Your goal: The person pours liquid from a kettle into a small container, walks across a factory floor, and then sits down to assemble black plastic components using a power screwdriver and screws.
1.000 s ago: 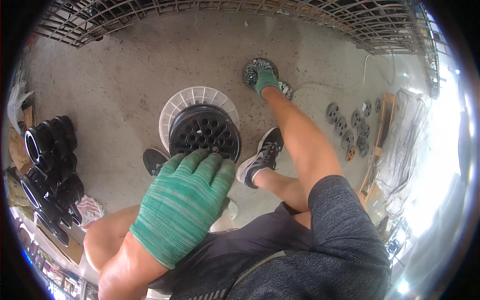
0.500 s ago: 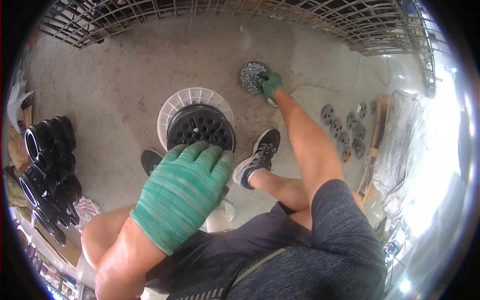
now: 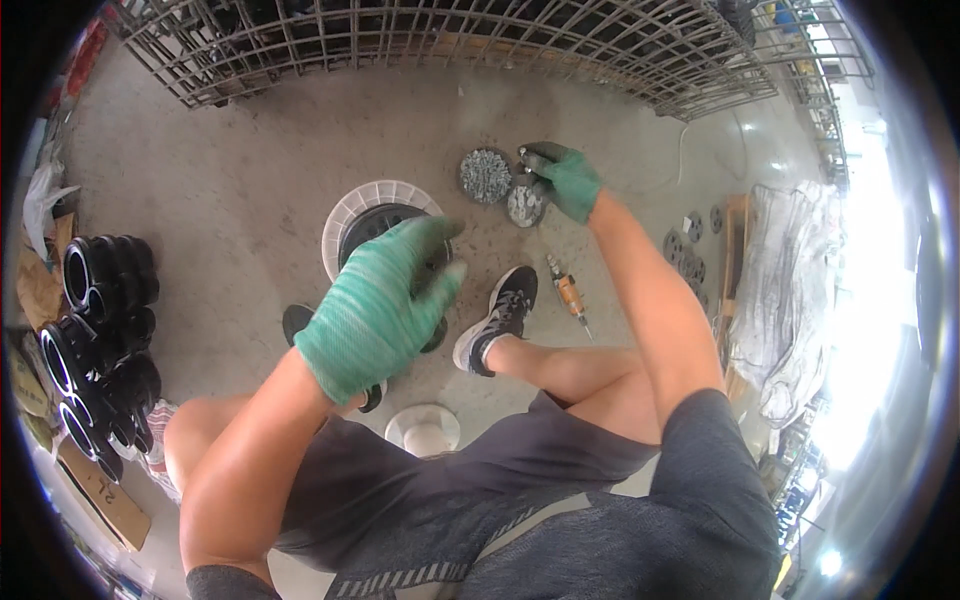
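My left hand (image 3: 375, 310), in a green knit glove, hovers over a black round part (image 3: 365, 228) with holes. Its thumb and fingers are apart, and nothing shows between them. The part rests on a white ribbed round stand (image 3: 333, 240), and my hand hides much of it. Farther right, my gloved right hand (image 3: 568, 182) pinches a small shiny metal piece (image 3: 524, 153), too small to name exactly. Beside it on the floor are a round container of grey screws or bolts (image 3: 486, 172) and a second round container of flat metal pieces (image 3: 525, 207).
An orange power screwdriver (image 3: 570, 296) lies on the floor beside my shoe (image 3: 508, 310). Stacked black ring-shaped parts (image 3: 95, 340) stand at the left. Wire cages (image 3: 450, 40) line the far side. Several grey discs (image 3: 688, 255) lie at the right, near a plastic-wrapped bundle (image 3: 785, 290).
My right hand has come out of the container of screws or bolts, to its right, with a small metal piece. My left hand has opened its thumb and fingers. The orange screwdriver now shows.
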The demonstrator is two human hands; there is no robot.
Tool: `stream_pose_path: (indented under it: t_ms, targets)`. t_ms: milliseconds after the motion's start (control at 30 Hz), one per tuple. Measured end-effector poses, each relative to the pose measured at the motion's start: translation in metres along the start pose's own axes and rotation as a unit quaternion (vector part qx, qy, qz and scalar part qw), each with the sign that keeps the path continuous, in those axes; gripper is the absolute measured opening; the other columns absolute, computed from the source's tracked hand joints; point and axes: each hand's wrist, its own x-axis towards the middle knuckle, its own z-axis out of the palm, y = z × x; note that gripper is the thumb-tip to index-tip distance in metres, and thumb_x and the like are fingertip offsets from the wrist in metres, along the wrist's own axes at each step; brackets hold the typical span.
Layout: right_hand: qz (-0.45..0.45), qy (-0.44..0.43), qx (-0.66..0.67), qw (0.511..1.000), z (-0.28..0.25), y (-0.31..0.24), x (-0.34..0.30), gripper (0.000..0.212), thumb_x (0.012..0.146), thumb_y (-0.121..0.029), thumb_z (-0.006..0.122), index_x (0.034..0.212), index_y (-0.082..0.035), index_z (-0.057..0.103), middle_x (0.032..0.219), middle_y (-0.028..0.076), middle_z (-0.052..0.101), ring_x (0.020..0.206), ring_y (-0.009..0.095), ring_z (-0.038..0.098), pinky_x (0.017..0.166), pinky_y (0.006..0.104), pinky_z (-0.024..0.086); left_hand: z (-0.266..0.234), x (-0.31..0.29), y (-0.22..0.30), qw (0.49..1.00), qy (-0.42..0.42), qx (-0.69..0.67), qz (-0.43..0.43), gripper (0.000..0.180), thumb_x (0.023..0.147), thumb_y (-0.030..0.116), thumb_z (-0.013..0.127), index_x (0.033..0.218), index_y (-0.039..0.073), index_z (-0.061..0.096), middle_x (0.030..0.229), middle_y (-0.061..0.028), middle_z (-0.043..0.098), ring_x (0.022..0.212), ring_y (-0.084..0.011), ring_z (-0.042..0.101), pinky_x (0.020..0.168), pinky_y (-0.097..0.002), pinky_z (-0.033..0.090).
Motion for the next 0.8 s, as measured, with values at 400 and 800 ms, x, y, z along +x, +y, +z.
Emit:
stream_pose_path:
  t_ms: [400,800]
  targets:
    - [-0.323,-0.114,-0.431,0.835,0.109,-0.121,-0.184,0.032,0.084,-0.007,0.068,0.115,-0.007,0.065,0.107,0.016,0.065,0.097,0.036,0.063,0.084,0.0408,0.053,0.026,-0.007,-0.004,0.754,-0.050,-0.641,-0.138,0.062,0.103,0.049,0.040,0.139,0.000,0.042,0.136,-0.0177,0.051,0.121,-0.0312,0.054,0.110,-0.0452,0.040]
    - [-0.372,-0.101,-0.371,0.845,0.112,-0.109,-0.179,0.027,0.084,-0.009,0.070,0.111,-0.007,0.066,0.101,0.015,0.068,0.091,0.035,0.065,0.080,0.0397,0.054,0.025,-0.012,-0.002,0.774,0.007,-0.607,-0.178,0.051,0.102,0.044,0.046,0.129,0.001,0.052,0.124,-0.0137,0.059,0.112,-0.0260,0.060,0.102,-0.0423,0.049]
